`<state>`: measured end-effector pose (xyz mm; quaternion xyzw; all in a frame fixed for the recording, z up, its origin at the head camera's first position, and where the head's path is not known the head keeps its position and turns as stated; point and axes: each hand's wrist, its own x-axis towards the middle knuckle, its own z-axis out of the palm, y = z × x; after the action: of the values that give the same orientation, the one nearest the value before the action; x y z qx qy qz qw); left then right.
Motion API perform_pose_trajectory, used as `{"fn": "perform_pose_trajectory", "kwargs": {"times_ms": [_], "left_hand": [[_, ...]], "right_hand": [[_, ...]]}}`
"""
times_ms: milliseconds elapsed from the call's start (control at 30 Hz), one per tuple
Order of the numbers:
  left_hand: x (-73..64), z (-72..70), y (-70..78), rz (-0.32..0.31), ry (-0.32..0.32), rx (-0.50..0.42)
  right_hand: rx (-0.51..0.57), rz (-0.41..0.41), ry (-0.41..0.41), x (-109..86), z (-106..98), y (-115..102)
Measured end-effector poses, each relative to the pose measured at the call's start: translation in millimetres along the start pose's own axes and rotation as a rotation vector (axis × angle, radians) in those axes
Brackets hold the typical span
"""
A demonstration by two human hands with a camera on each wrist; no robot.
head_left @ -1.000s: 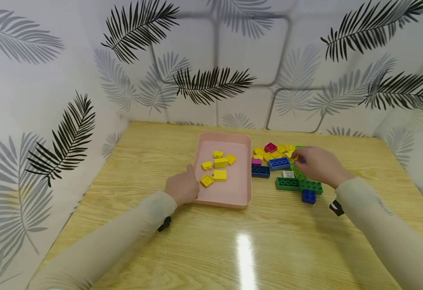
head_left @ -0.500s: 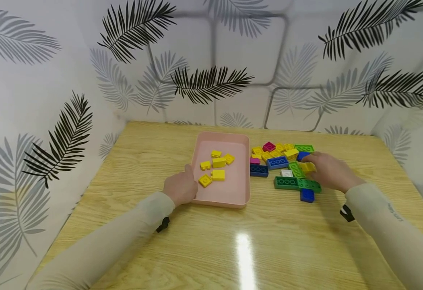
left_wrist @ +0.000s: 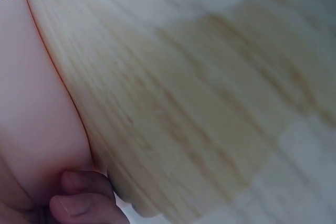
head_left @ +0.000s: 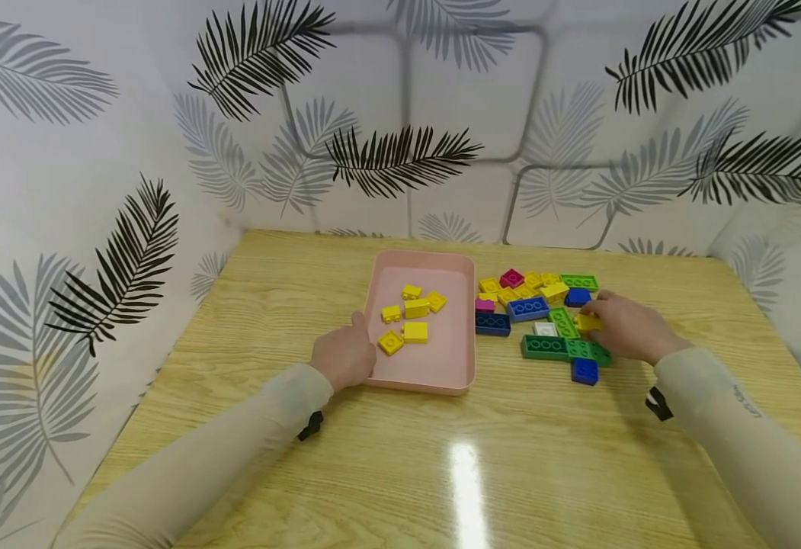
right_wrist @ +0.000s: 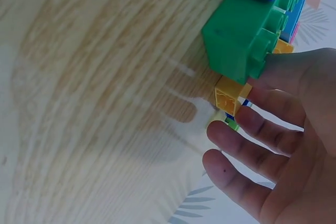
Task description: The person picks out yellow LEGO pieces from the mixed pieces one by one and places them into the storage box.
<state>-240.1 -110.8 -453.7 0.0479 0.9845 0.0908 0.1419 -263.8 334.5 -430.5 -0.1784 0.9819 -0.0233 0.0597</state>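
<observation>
My left hand (head_left: 342, 355) grips the near-left edge of a shallow pink tray (head_left: 448, 366), its thumb up along the rim. In the left wrist view, curled fingertips (left_wrist: 79, 207) touch the tray's outer wall. Several yellow bricks (head_left: 415, 332) lie spread inside the tray. On the right, my right hand (head_left: 629, 324) pinches a yellow toy brick (head_left: 587, 323) between thumb and index finger, low beside a light green brick (head_left: 562, 322). In the right wrist view that yellow brick (right_wrist: 227, 98) shows past a green brick (right_wrist: 231, 40), the other fingers held apart.
Right of the tray lies a loose pile: yellow bricks (head_left: 554, 293), a red brick (head_left: 512, 277), blue bricks (head_left: 528, 309), a white brick (head_left: 545, 329) and dark green bricks (head_left: 544, 347). A patterned wall (head_left: 455, 206) borders the wooden table (head_left: 290, 274) at the back.
My right hand has drawn back to the right and nearer with the yellow brick, uncovering the blue and light green bricks behind. The left hand and tray have stayed put.
</observation>
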Motion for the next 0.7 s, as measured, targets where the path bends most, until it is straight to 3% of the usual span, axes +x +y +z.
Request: {"fn": "perform_pose_trajectory", "kwargs": {"times_ms": [300, 700], "left_hand": [[-0.4, 0.4, -0.1, 0.005, 0.005, 0.009], [-0.9, 0.4, 0.1, 0.016, 0.016, 0.008]], "right_hand": [[-0.004, 0.007, 0.017, -0.8, -7.0, -5.0], [0.004, -0.026, 0.082, 5.5, -32.6, -38.7]]}}
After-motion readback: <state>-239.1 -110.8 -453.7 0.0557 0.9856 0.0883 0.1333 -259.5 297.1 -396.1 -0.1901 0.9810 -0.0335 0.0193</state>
